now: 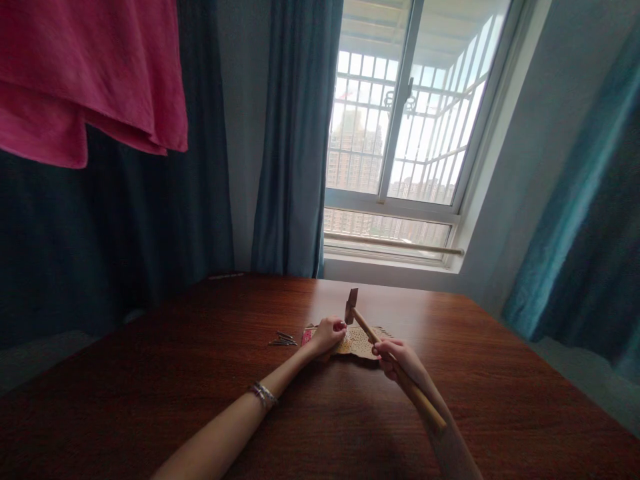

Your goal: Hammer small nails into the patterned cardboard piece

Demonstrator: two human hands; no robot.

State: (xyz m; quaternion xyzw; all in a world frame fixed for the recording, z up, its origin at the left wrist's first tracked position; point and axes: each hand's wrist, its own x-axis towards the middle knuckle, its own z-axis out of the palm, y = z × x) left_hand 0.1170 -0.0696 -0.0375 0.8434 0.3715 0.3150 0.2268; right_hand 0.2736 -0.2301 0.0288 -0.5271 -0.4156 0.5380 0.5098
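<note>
On the dark wooden table (200,387) lies a small light wooden board (359,341) dotted with many holes or nail heads. My left hand (327,333) rests on the board's left end with fingers pinched together; what they pinch is too small to see. My right hand (395,357) is closed round the wooden handle of a hammer (373,333). The hammer's metal head is raised a little above the board, just right of my left fingers. A bracelet sits on my left wrist.
Several loose nails (283,340) lie on the table left of the board. A pink edge (306,335) shows under the board. Blue curtains (295,133) and a barred window (400,120) stand behind the table. Red cloth (90,73) hangs at upper left.
</note>
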